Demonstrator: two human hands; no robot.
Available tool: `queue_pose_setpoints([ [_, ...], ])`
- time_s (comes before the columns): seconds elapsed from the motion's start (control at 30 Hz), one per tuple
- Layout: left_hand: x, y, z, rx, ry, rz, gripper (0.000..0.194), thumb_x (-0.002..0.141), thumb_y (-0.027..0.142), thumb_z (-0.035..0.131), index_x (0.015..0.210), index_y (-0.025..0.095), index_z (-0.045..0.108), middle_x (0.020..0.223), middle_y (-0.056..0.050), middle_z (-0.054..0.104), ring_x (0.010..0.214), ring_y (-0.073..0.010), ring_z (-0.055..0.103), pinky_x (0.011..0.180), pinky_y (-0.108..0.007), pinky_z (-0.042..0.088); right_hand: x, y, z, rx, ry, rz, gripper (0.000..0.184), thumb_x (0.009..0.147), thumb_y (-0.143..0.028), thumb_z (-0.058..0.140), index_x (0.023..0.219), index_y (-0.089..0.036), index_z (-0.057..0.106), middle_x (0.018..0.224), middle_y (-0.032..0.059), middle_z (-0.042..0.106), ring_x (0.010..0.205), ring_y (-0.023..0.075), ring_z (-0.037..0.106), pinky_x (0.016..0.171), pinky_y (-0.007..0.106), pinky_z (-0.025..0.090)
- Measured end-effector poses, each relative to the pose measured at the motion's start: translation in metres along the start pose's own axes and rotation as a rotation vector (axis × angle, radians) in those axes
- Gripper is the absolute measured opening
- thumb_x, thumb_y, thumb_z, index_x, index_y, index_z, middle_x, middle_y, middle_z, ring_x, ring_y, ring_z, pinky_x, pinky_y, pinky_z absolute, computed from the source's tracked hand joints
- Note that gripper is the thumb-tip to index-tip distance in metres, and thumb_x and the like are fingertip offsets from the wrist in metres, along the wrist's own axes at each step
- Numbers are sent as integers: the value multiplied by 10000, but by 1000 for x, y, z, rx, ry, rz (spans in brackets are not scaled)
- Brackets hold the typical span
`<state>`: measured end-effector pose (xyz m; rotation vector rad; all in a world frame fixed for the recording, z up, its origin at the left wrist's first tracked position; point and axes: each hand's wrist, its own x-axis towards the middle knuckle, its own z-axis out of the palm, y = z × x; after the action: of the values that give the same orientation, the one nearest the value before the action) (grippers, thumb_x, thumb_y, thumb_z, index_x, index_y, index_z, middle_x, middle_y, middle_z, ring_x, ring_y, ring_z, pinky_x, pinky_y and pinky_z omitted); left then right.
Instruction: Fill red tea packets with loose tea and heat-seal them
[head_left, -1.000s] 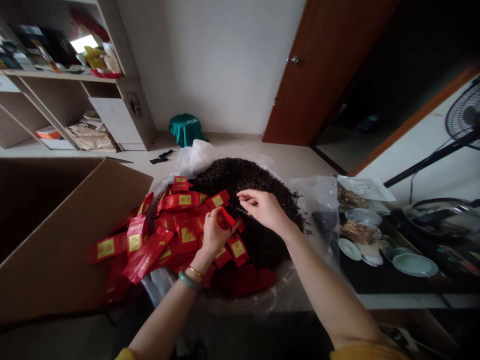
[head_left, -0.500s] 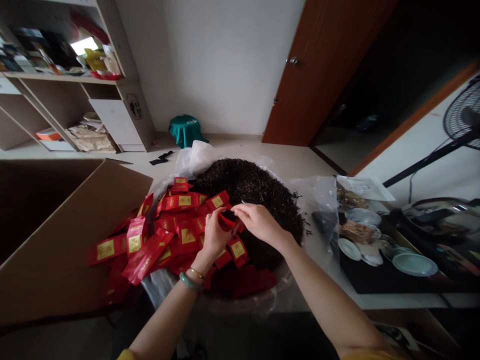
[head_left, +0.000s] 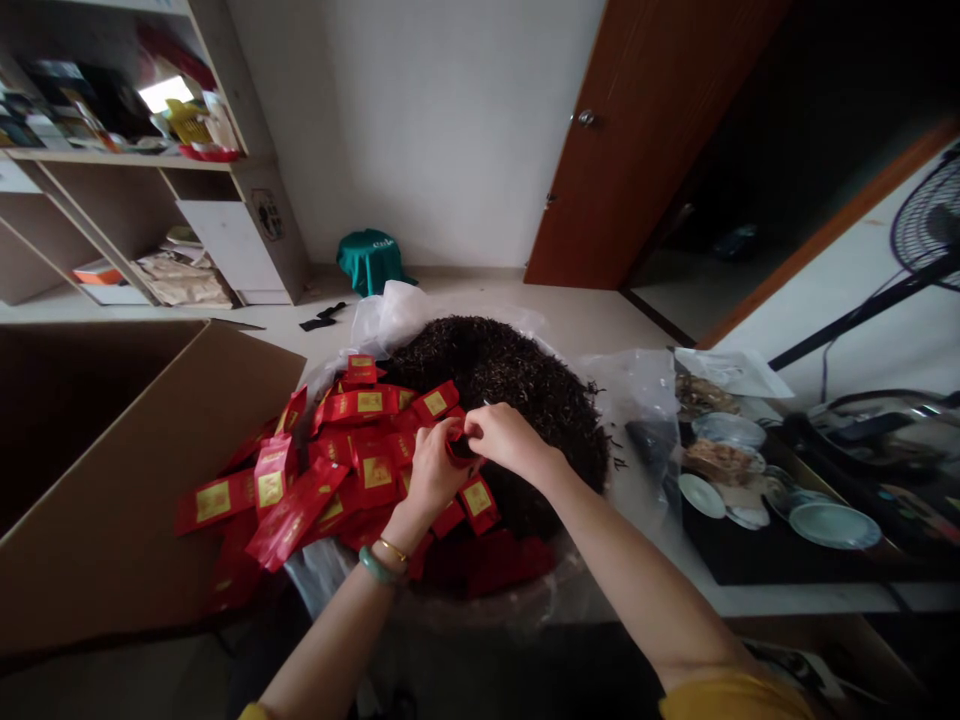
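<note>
Two bare hands at one open red packet (head_left: 454,457), above a mound of dark shredded leaf (head_left: 517,375).
Left hand (head_left: 433,472): closed round the packet; jade-green bangle (head_left: 377,566) and gold bracelet (head_left: 393,548) at wrist. Right hand (head_left: 508,440): fingers bent at the packet's mouth, grip hidden. Pile of red packets (head_left: 375,472), yellow-labelled, left of the mound. Clear plastic (head_left: 397,312), crumpled, behind. Cardboard box (head_left: 150,460), open, far left. Pale green dish (head_left: 835,525), on black mat (head_left: 750,570), right. Brown door (head_left: 592,180) and black fan (head_left: 926,225), beyond.
</note>
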<state>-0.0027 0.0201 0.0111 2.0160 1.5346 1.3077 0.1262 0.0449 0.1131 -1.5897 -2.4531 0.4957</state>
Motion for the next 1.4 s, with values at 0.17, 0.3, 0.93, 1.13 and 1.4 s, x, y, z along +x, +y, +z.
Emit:
queue_pose_setpoints([
  [0.17,3,2,-5,14,-34,-10,582,613,309,779,1129,180,544,1007,-83,649,960,-257,539,846,-388,462,0,9,2,87,78,6,222,728,-49,571,814,-190,720,751,35,724,694,162,656,674,238,454],
  [0.3,5,0,-10,-79,-111,-52,670,583,312,792,1179,188,511,1109,-92,633,1046,-268,560,908,-408,450,-1,17,4,229,181,-24,203,738,-44,578,807,-194,696,738,16,713,672,144,648,662,231,461],
  [0.93,11,6,-14,-584,-195,-365,475,574,454,770,893,155,585,793,-7,640,728,-151,579,637,-236,444,1,27,27,267,154,-190,286,874,-189,565,593,-152,601,695,-10,469,639,99,486,642,236,388],
  [1.13,14,7,-19,-872,-204,-539,441,648,530,711,834,131,672,757,-19,664,658,-121,559,608,-216,424,-3,32,24,371,219,-146,295,848,-274,606,577,-159,584,699,-8,519,648,102,513,640,227,399],
  [1.4,15,7,-19,-796,-99,-554,415,632,533,705,749,135,687,656,1,649,588,-111,533,566,-215,409,-2,30,28,465,19,-105,145,781,-301,656,777,-162,698,718,-3,632,693,141,578,657,249,430],
])
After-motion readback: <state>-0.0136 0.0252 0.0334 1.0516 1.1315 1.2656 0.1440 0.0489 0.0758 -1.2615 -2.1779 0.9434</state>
